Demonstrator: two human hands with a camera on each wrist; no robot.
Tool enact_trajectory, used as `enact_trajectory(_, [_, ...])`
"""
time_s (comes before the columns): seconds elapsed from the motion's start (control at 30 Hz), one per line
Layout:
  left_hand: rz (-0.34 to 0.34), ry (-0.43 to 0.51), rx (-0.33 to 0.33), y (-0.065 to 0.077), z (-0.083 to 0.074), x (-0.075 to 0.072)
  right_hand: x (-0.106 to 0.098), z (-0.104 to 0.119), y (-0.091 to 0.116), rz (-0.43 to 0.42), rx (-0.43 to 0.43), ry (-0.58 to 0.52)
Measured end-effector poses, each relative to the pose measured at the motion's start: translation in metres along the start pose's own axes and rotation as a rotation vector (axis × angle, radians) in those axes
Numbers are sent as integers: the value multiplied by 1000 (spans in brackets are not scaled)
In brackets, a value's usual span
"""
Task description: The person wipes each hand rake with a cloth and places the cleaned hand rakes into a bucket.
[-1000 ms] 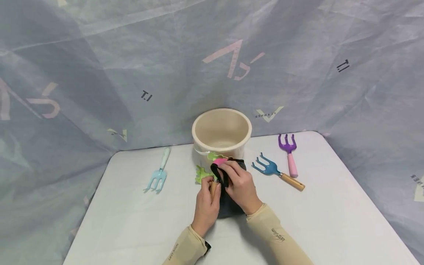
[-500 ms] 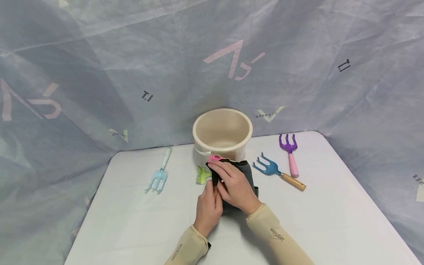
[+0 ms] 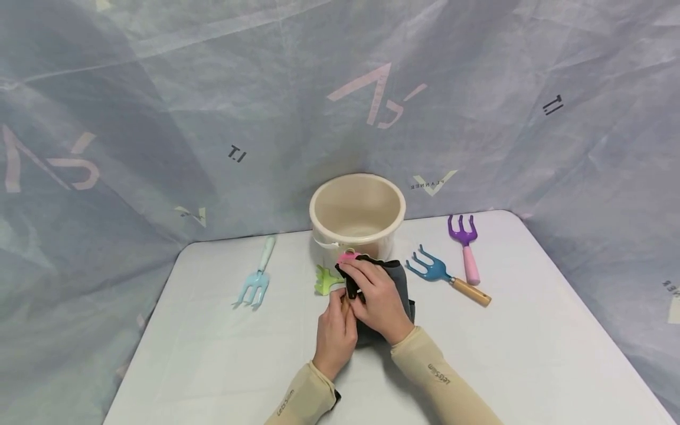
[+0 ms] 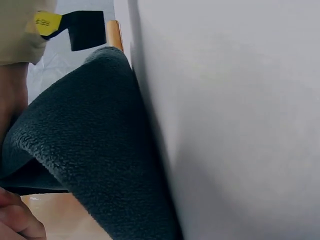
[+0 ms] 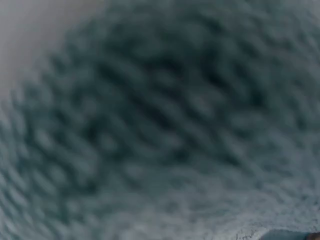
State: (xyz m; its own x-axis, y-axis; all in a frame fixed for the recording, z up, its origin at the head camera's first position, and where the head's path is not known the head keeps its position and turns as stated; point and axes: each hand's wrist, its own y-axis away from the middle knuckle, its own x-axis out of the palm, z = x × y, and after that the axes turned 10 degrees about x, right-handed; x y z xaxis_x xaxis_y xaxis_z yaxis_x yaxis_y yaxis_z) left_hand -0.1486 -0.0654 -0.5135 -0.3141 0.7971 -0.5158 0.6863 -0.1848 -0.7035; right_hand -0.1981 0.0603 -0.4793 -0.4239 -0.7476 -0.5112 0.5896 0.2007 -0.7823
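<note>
My left hand grips a short wooden handle; the tool's upper part is hidden under cloth. My right hand holds a dark grey fleece cloth with black edging around that upper part, its fingers just above my left hand. A bright pink piece shows past my right fingertips; I cannot tell if it belongs to the tool. Left of the cloth is a light green fork head, its other end hidden. The fleece hangs in folds in the left wrist view and fills the right wrist view.
A cream bucket with a handle stands behind my hands. To the left lies a pale blue hand fork. On the right lie a blue fork with wooden handle and a purple fork with pink handle.
My right hand has shifted and flattened over the tool, covering more of it with the cloth. The wooden handle is less visible, and the cloth bulges farther right. My left hand keeps its grip.
</note>
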Motion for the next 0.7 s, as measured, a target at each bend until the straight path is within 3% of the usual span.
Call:
enact_trajectory(0.23, [-8,22,-32,0,3,-2,8,-3,4,-126,2,-7])
enact_trajectory(0.4, [-20,14,-35,1,4,-1,12,-2,6,-200,20,65])
enact_trajectory(0.53, [-16,15,-35,0,4,-1,13,1,7,-249,56,131])
enact_trajectory(0.7, [-11,10,-35,0,5,-1,16,8,6,-264,132,136])
